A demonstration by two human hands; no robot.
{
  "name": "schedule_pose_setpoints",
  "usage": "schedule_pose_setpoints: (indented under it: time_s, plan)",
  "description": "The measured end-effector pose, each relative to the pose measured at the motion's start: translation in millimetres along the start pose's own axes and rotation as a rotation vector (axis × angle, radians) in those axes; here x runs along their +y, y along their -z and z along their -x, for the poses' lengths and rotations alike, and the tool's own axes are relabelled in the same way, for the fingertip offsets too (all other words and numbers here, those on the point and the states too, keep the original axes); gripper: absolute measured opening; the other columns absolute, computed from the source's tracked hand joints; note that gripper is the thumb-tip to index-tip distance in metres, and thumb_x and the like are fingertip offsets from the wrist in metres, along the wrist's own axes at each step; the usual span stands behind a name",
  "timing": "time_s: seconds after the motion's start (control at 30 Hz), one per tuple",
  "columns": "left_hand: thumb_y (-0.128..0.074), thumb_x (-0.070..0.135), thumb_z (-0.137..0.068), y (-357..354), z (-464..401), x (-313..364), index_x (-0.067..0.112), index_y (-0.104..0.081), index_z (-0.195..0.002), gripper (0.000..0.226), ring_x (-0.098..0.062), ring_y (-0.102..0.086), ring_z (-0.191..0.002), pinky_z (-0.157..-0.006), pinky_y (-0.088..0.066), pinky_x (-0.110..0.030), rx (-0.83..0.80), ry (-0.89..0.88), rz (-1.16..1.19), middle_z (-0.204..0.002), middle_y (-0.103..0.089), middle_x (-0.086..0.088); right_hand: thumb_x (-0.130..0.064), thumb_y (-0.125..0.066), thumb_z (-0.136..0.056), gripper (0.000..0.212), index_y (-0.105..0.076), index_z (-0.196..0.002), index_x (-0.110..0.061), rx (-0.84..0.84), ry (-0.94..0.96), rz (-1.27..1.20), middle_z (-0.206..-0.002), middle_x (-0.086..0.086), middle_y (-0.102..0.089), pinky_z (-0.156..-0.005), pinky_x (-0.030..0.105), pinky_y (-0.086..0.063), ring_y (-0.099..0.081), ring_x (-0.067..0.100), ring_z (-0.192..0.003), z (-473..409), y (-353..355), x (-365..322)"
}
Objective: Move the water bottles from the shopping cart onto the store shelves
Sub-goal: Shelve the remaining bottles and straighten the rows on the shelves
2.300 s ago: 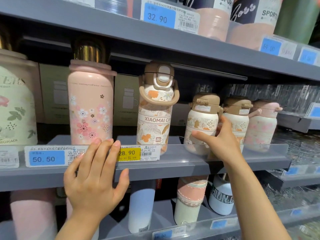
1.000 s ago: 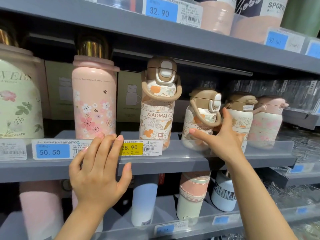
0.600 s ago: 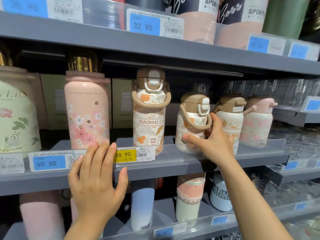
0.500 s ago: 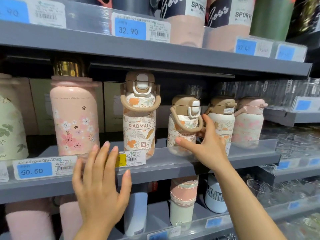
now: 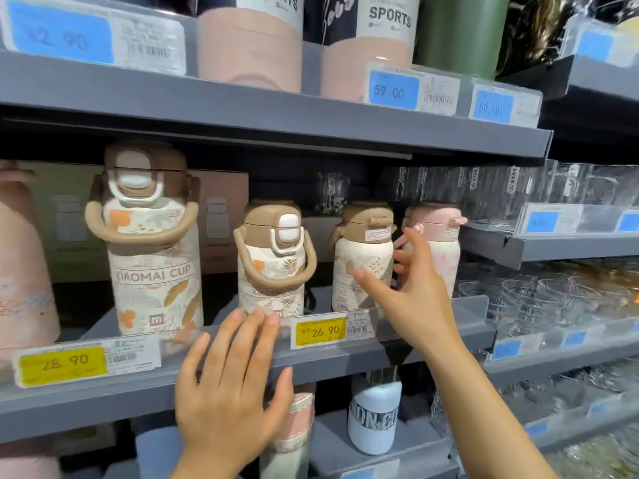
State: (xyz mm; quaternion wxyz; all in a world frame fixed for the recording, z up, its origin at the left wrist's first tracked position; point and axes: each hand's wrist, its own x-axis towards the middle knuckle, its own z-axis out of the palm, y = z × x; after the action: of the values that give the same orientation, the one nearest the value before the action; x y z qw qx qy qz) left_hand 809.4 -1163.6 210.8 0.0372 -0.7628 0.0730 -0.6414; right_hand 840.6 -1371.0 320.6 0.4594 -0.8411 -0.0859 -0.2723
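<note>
Bottles (image 5: 273,261) cream, leaf-printed, brown lids; both hands' fingers (image 5: 238,326) spread, holding nothing

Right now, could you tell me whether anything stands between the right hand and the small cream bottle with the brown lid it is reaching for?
Nothing visible does. The right hand is open, its thumb already in front of the small cream bottle with the brown lid; only the clear plastic shelf lip runs below, and the wrist is already over it.

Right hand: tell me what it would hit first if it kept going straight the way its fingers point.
Probably the white leaf-patterned bottle with the brown lid: the right hand reaches up and back, thumb already in front of it. The pink-lidded bottle stands close beside; depth is unclear.
</note>
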Motion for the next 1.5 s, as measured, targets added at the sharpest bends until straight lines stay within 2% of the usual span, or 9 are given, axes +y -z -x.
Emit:
schedule_pose_setpoints:
  time_s: [0.1, 0.37, 0.57, 0.73, 0.93, 1.03, 1.13, 1.3, 1.5]
  plan:
    - [-0.047, 0.04, -0.088, -1, 0, 0, 0.014, -0.05, -0.134, 0.053, -0.022, -0.047, -0.125, -0.105, -0.03, -0.039, -0.002, -0.011, -0.03, -0.133, -0.055, -0.004, -0.049, -0.07, -0.079, 0.097, -0.012, -0.153, -0.026, -0.061, -0.057, 0.046, -0.151, -0.004, -0.038, -0.107, 0.044, -0.037, -0.04, 0.02, -0.136, -13, -8, 2]
    - [-0.043, 0.04, -0.088, -4, 1, 3, 0.017, -0.048, -0.135, 0.053, -0.022, -0.046, -0.126, -0.106, -0.029, -0.038, 0.001, 0.016, -0.048, -0.135, -0.05, -0.003, -0.082, -0.065, -0.051, 0.121, -0.02, -0.149, -0.026, 0.073, -0.034, 0.235, -0.143, 0.002, -0.041, -0.097, 0.047, -0.041, -0.046, 0.027, -0.128, -5, -25, -2]
    - [-0.044, 0.04, -0.087, -6, 2, 3, 0.017, -0.049, -0.134, 0.053, -0.022, -0.047, -0.126, -0.104, -0.031, -0.038, 0.027, 0.011, -0.058, -0.134, -0.05, -0.002, -0.069, -0.07, -0.058, 0.106, -0.017, -0.145, -0.04, -0.052, -0.002, 0.067, -0.141, -0.014, -0.046, -0.098, 0.051, -0.043, -0.052, 0.018, -0.124, -5, -13, 5]
    - [-0.044, 0.04, -0.087, -8, 3, 2, 0.017, -0.049, -0.134, 0.052, -0.021, -0.049, -0.125, -0.103, -0.032, -0.037, 0.055, 0.008, -0.061, -0.133, -0.051, -0.002, -0.051, -0.08, -0.065, 0.119, 0.003, -0.15, -0.04, -0.089, -0.079, 0.037, -0.132, -0.009, -0.055, -0.098, 0.047, -0.043, -0.055, 0.022, -0.121, -7, -8, 2]
    - [-0.044, 0.04, -0.088, -7, 3, 3, 0.017, -0.05, -0.133, 0.051, -0.022, -0.049, -0.124, -0.103, -0.031, -0.038, 0.048, 0.009, -0.038, -0.132, -0.053, -0.003, -0.077, -0.07, -0.054, 0.134, 0.005, -0.154, -0.026, -0.006, -0.073, 0.213, -0.153, -0.001, -0.034, -0.103, 0.046, -0.036, -0.04, 0.024, -0.136, -3, -19, -6]
    - [-0.044, 0.04, -0.088, -7, 3, 3, 0.017, -0.05, -0.133, 0.051, -0.022, -0.048, -0.124, -0.104, -0.03, -0.038, 0.051, 0.012, -0.033, -0.133, -0.052, -0.003, -0.063, -0.076, -0.063, 0.126, 0.006, -0.153, -0.031, -0.074, -0.09, 0.127, -0.151, -0.021, -0.033, -0.102, 0.046, -0.037, -0.044, 0.023, -0.133, -7, -11, -4]
    - [-0.044, 0.039, -0.088, -8, 3, 3, 0.016, -0.051, -0.132, 0.05, -0.022, -0.049, -0.124, -0.103, -0.03, -0.038, 0.055, 0.022, -0.03, -0.131, -0.054, -0.003, -0.039, -0.087, -0.063, 0.124, 0.002, -0.15, -0.043, -0.117, -0.088, -0.012, -0.105, -0.06, -0.033, -0.1, 0.05, -0.043, -0.055, 0.02, -0.119, -9, -4, 2]
    - [-0.044, 0.038, -0.089, -6, 2, 4, 0.016, -0.051, -0.131, 0.049, -0.023, -0.05, -0.123, -0.103, -0.03, -0.038, 0.046, 0.029, -0.015, -0.127, -0.062, -0.006, -0.045, -0.085, -0.062, 0.121, 0.0, -0.149, -0.042, -0.111, -0.088, 0.026, -0.137, -0.018, -0.043, -0.101, 0.051, -0.042, -0.051, 0.023, -0.123, -9, -6, 2]
    - [-0.043, 0.04, -0.089, -5, 2, 4, 0.016, -0.051, -0.132, 0.049, -0.022, -0.048, -0.125, -0.103, -0.03, -0.038, 0.04, 0.036, -0.007, -0.132, -0.056, -0.004, -0.053, -0.08, -0.064, 0.12, 0.002, -0.151, -0.036, -0.064, -0.081, 0.114, -0.149, -0.004, -0.041, -0.1, 0.047, -0.041, -0.048, 0.025, -0.129, -7, -13, 0]
